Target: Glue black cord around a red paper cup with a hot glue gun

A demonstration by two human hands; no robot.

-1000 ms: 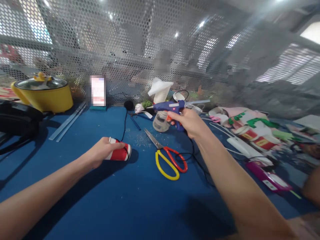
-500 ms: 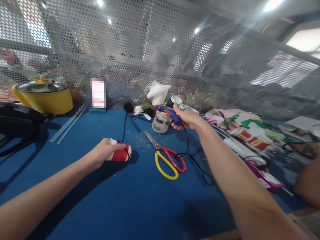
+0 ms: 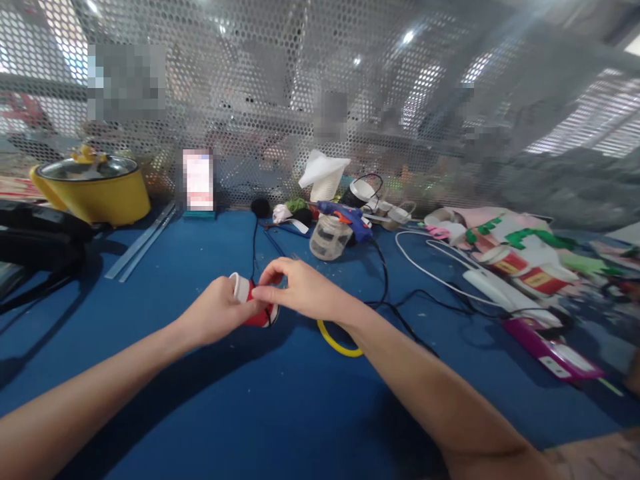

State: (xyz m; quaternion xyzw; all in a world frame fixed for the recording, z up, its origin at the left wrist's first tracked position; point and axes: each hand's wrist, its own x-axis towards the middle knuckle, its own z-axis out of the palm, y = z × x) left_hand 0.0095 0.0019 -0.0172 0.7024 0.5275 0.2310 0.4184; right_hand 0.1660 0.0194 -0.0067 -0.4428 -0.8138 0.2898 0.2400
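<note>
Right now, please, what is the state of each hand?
Left hand: closed, holding the red and white cup.
Right hand: curled at the cup; whether it pinches the black yarn cannot be told.

Clutter about a lit phone [image 3: 199, 180]
A perforated metal screen [image 3: 250, 100] rises behind the phone, and a teal base [image 3: 199, 215] supports it. To its left sits a yellow pot [image 3: 107, 200] under a glass lid [image 3: 60, 168]. Well to the phone's right and nearer the viewer lies a purple power strip [image 3: 537, 341]; pink [image 3: 500, 217] and green craft pieces [image 3: 535, 238] spread right of it too, slightly blurred.
</note>
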